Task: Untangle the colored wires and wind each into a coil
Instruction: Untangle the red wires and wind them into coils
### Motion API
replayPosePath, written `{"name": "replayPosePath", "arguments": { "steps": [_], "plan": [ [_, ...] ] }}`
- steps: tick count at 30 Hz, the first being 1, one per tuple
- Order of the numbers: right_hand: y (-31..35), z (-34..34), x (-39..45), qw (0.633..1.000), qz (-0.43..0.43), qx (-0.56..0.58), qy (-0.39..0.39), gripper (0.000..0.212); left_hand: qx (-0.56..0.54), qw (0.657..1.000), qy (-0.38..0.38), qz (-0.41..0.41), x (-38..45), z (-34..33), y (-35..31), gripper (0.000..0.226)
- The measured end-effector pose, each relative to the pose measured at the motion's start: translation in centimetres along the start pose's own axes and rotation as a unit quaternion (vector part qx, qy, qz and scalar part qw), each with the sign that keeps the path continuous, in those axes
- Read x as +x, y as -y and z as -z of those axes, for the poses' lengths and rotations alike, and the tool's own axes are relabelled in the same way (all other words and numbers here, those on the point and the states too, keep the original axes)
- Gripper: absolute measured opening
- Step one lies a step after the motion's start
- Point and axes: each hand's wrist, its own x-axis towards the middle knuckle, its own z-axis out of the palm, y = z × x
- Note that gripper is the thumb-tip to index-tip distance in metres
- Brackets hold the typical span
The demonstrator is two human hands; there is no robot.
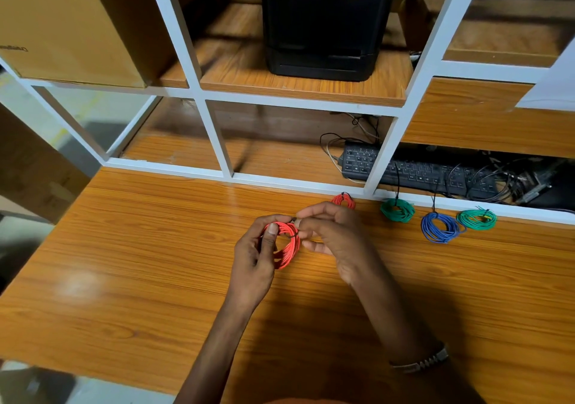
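The left hand (253, 259) is gripping the red coil (287, 245), thumb pressing its top and fingers curling behind. The right hand (334, 238) is pinching the thin black tie (293, 219) at the coil's top. The coil is sitting above the wooden table (140, 248), left of the blue coil (439, 227), neatly wound into tight loops.

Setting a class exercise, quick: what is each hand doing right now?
Left hand: grips the red wire coil, thumb across its top.
Right hand: pinches the thin black tie at the coil's top.
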Motion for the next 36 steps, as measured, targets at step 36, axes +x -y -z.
{"name": "replayPosePath", "arguments": {
  "steps": [36],
  "plan": [
    [-2.2,-0.3,0.8,0.875,0.368,-0.314,-0.023,0.007,-0.031,0.999,-0.027,-0.017,0.1,-0.7,-0.6,0.027]
  ]
}}
